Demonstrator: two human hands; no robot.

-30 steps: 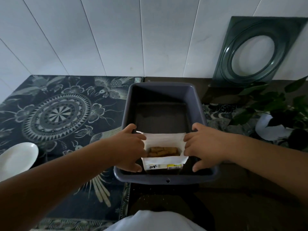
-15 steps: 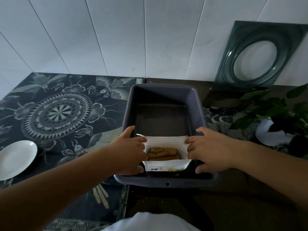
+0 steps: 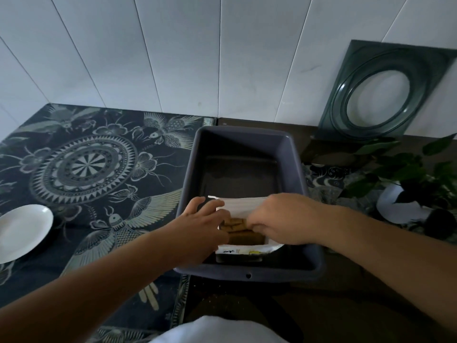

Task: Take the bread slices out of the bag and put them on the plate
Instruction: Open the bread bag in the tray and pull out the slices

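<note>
A white bread bag stands open at the near end of a dark grey plastic tub. Brown bread slices show inside its mouth. My left hand grips the bag's left edge. My right hand reaches over the bag's mouth, its fingertips down on the top of the slices; whether they pinch a slice is hidden. A white plate lies far left on the patterned cloth, with nothing on it.
The tub sits on a dark table partly covered by a patterned dark cloth. A green glass dish leans on the white wall at back right. A potted plant stands right of the tub.
My right hand left the bag's right edge and moved left into the bag's mouth onto the bread. My left hand stays on the left edge.
</note>
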